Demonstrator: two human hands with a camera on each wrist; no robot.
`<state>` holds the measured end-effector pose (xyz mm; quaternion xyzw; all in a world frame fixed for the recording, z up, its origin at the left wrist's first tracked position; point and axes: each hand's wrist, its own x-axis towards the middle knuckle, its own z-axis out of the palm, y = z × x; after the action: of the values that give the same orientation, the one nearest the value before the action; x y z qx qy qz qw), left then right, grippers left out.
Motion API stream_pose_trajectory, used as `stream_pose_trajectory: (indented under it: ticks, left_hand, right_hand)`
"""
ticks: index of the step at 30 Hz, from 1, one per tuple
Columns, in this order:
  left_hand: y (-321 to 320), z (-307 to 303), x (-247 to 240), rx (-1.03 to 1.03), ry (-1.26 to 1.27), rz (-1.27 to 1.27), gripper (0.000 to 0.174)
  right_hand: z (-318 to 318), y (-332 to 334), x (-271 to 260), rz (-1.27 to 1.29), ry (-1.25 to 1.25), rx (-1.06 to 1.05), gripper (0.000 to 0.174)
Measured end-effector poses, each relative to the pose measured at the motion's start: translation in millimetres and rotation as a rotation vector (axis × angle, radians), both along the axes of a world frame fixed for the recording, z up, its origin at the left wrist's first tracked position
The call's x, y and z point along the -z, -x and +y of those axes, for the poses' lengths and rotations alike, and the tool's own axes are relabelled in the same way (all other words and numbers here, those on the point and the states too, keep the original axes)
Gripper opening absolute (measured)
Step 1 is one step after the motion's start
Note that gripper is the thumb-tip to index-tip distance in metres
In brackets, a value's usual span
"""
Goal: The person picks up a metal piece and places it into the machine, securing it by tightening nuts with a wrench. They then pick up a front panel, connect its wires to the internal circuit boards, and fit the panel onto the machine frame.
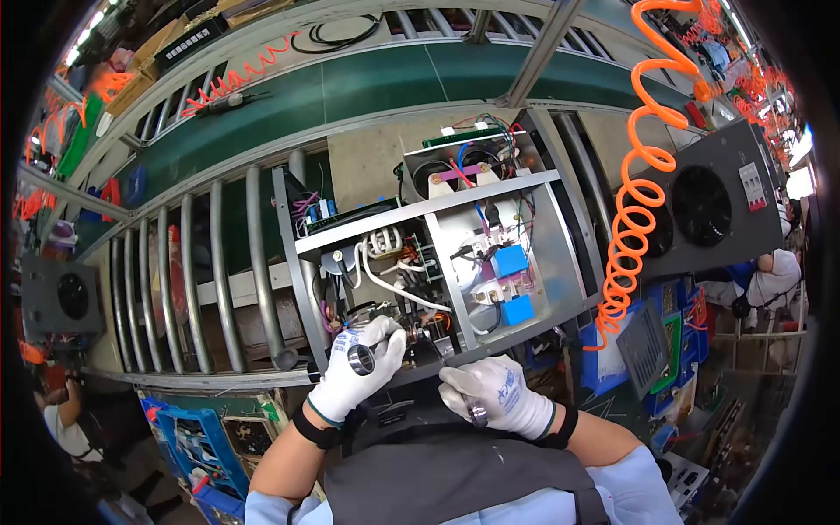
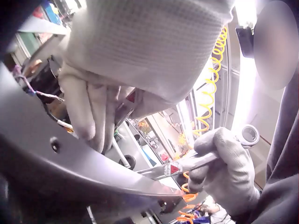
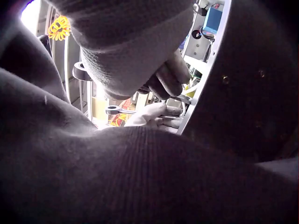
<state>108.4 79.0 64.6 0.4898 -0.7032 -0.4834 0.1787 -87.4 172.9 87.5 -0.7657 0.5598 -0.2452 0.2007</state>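
Note:
My left hand, in a white glove, grips a ring-ended wrench over the near left edge of an open metal chassis. Its ring end points back toward me; the far end is hidden among the parts. My right hand, gloved too, has its fingers curled round a second ring-ended wrench at the chassis's near edge. In the left wrist view that wrench's shaft reaches across the metal edge. Inside the chassis are white cables, a wound coil and two blue blocks.
The chassis sits on a conveyor with metal rollers. An orange coiled hose hangs on the right, in front of a dark fan unit. Blue bins stand at right, a blue tray at lower left. Other people sit at both sides.

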Motion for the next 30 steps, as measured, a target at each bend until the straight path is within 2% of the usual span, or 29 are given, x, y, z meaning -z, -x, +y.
stream_pose_trajectory:
  ticks: [4, 6, 7, 10, 12, 14, 16, 17, 18, 20, 21, 22, 24, 25, 26, 27, 28, 29, 30]
  left_hand:
    - [5, -14, -7, 0.053, -0.061, -0.100, 0.012]
    - [4, -21, -5, 0.115, -0.073, -0.127, 0.015]
    - [1, -22, 7, 0.099, -0.159, -0.117, 0.018]
    - [4, -27, 8, 0.080, -0.143, -0.056, 0.016]
    - [5, -31, 7, 0.095, -0.133, -0.092, 0.017]
    - [5, -33, 7, 0.136, -0.145, -0.191, 0.023]
    - [0, -31, 21, 0.139, -0.134, -0.149, 0.022]
    - [-1, -30, 26, 0.143, -0.120, -0.107, 0.021]
    - [1, -29, 19, 0.147, -0.118, -0.104, 0.021]
    - [3, -27, -3, 0.128, -0.268, -0.133, 0.020]
    - [5, -22, 4, 0.124, 0.028, -0.030, 0.015]
    - [3, -16, -3, 0.151, 0.034, -0.137, 0.010]
    - [-4, -3, 6, 0.169, 0.170, 0.018, 0.007]
    - [-10, 3, 8, 0.242, 0.271, -0.020, 0.012]
    - [-7, 9, 4, 0.239, 0.370, -0.012, 0.010]
    - [-6, 13, 4, 0.283, 0.332, -0.065, 0.011]
    - [-7, 18, 5, 0.331, 0.292, -0.118, 0.014]
    - [-9, 30, 22, 0.356, 0.422, -0.202, 0.018]
    - [-7, 36, 20, 0.334, 0.546, -0.208, 0.019]
  right_hand:
    - [-3, -5, -1, -0.033, 0.017, -0.053, 0.014]
    - [-7, -4, -7, -0.023, -0.056, -0.055, 0.012]
    - [-9, -5, -6, -0.023, -0.058, -0.058, 0.012]
    - [-12, -7, -7, -0.108, -0.011, -0.001, 0.014]
    - [-9, -8, -14, 0.025, -0.082, -0.096, 0.010]
    - [-8, -13, -11, 0.016, -0.031, -0.075, 0.011]
    - [-9, -19, -14, 0.045, 0.002, -0.087, 0.014]
    - [-10, -20, -14, 0.026, -0.081, -0.130, 0.017]
    - [-10, -24, -13, 0.029, -0.079, -0.126, 0.017]
    - [-10, -35, -9, 0.137, 0.008, -0.149, 0.019]
    - [-11, -37, -8, 0.120, -0.026, -0.176, 0.022]
    - [-14, -36, -7, 0.121, -0.024, -0.173, 0.022]
    - [-30, -28, -9, 0.112, -0.151, -0.162, 0.021]
    - [-45, -21, -16, -0.148, -0.120, -0.071, 0.016]
    - [-52, -14, -6, -0.237, -0.097, 0.097, 0.004]
    - [-57, -3, 21, -0.091, -0.019, 0.101, 0.011]
    - [-74, 9, 19, 0.013, 0.068, -0.009, 0.020]
    - [-82, 15, 46, 0.065, 0.126, -0.006, 0.016]
    - [-98, 21, 91, -0.440, -0.383, 0.003, 0.012]
